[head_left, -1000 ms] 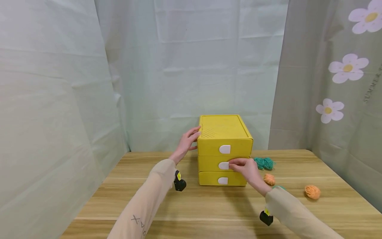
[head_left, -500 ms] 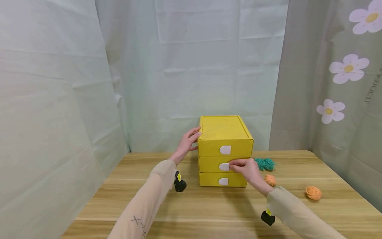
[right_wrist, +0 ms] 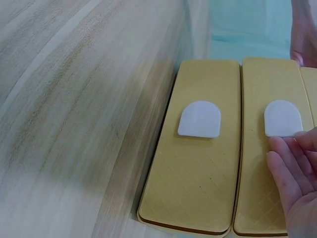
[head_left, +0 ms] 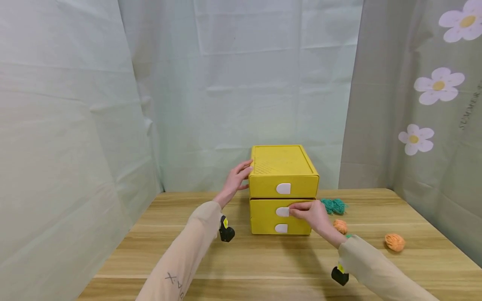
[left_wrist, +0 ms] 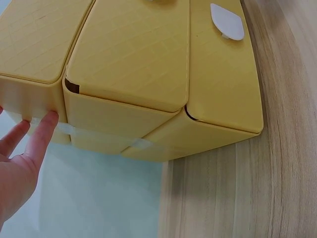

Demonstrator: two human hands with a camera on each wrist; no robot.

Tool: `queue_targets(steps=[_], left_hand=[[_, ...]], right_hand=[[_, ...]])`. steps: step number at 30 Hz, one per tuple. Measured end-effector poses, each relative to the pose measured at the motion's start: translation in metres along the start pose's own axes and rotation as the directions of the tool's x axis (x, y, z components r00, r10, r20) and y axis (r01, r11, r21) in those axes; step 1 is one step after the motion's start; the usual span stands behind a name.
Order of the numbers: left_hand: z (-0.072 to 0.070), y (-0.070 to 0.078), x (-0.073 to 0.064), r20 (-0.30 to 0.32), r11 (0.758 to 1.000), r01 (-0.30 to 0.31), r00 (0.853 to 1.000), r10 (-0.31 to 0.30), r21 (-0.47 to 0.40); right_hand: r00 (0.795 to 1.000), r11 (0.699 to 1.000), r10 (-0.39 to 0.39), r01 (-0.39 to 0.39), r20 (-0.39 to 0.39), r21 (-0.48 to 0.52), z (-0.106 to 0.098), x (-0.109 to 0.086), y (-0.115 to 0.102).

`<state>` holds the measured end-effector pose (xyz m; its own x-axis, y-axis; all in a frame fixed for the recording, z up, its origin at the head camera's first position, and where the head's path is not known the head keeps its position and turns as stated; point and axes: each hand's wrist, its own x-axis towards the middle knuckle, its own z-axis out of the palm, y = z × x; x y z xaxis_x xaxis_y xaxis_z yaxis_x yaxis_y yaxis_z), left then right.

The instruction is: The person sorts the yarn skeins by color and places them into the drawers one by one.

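A yellow three-drawer cabinet [head_left: 282, 161] stands on the table, each drawer front bearing a white rounded handle. My right hand [head_left: 314, 215] pinches the edge of the middle drawer's handle [right_wrist: 283, 119] between thumb and fingers. That middle drawer [left_wrist: 131, 54] sticks out a little, with a dark gap along its top edge. Fingers spread, my left hand [head_left: 235, 179] rests against the cabinet's upper left side; in the left wrist view its fingertips touch the side wall of the top unit. The top drawer [head_left: 263, 186] and bottom drawer [right_wrist: 200, 173] sit pushed in.
Right of the cabinet lie a teal yarn skein [head_left: 333, 206] and two orange yarn balls, one near [head_left: 340, 226] and one farther right [head_left: 394, 242]. A bit of green shows by the right sleeve. Pale curtains [head_left: 241, 83] surround the wooden table [head_left: 263, 267].
The middle drawer has come slightly forward under my right hand, and its front now hides the seam above the bottom drawer. My left hand stays at the cabinet's side.
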<state>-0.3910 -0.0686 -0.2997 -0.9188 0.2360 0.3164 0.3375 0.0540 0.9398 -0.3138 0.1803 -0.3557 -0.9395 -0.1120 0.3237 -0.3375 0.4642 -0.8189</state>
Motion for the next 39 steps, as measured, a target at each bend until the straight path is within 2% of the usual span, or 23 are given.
queue_targets(steps=[6, 20, 33, 39], left_hand=[[0.0, -0.001, 0.001, 0.001, 1.0, 0.004, 1.0, -0.004, -0.005], [-0.001, 0.0, 0.001, -0.009, 1.0, 0.01, 1.0, -0.01, -0.013], [0.0, -0.001, 0.001, 0.007, 1.0, 0.013, 1.0, -0.013, -0.014], [0.0, 0.0, 0.001, -0.007, 1.0, 0.006, 1.0, -0.006, 0.003]], right_hand=[[0.999, 0.999, 0.007, -0.008, 0.032, 0.032, -0.002, -0.003, -0.003], [0.997, 0.999, -0.045, 0.046, 0.056, -0.007, -0.004, -0.01, -0.007], [0.992, 0.996, -0.085, 0.086, 0.089, -0.012, -0.008, -0.017, -0.01], [0.989, 0.995, -0.098, 0.099, 0.112, -0.008, -0.009, -0.02, -0.01]])
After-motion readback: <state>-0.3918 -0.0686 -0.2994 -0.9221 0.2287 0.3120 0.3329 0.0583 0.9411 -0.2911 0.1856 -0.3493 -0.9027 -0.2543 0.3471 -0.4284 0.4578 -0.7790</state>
